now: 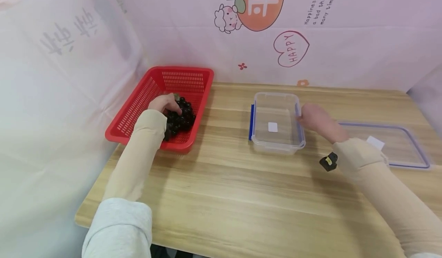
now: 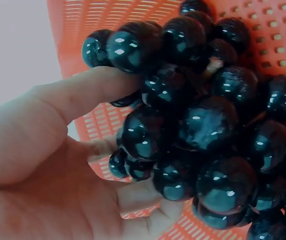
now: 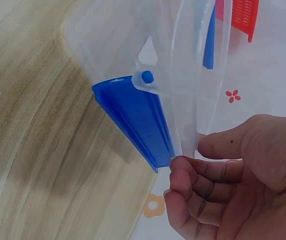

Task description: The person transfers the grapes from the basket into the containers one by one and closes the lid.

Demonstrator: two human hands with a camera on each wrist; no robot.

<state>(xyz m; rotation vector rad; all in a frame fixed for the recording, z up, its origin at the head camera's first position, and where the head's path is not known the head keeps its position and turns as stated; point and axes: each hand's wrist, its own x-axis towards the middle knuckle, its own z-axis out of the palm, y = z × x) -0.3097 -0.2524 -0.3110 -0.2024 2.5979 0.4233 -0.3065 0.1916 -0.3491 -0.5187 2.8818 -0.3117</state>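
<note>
Head view shows a person's two hands at work over a wood-grain table [image 1: 221,196], one at a red basket [image 1: 184,69] and the other at a clear container [image 1: 277,114]. The left hand [image 1: 166,103] reaches down into the basket, where a bunch of dark grapes [image 1: 184,116] lies toward the near right side. From the left wrist, the thumb [image 2: 90,90] presses along the upper side of the bunch while fingers bend in beneath it, so the hand grips the grapes; round, glossy berries fill the right of that view, with the basket's slotted wall behind. The container stands upright and open to the right of the basket, well apart from it, with a small white label [image 1: 272,127] showing through and a blue latch [image 1: 251,122] along its left side. The right hand [image 1: 319,119] is at its right edge, and the right wrist view shows thumb and fingers pinching the wall by the rim, the fingertips at the end of a blue flap [image 3: 135,120] that swings outward. Beyond that hand, a clear lid [image 1: 400,148] with a blue seal lies on the table, partly behind the right sleeve [image 1: 383,189]. Near that sleeve's cuff is a small black object [image 1: 329,161] bearing a yellow mark. A printed pale cloth [image 1: 190,28] hangs behind the table, with a red heart outline [image 1: 291,49] reading HAPPY.
</note>
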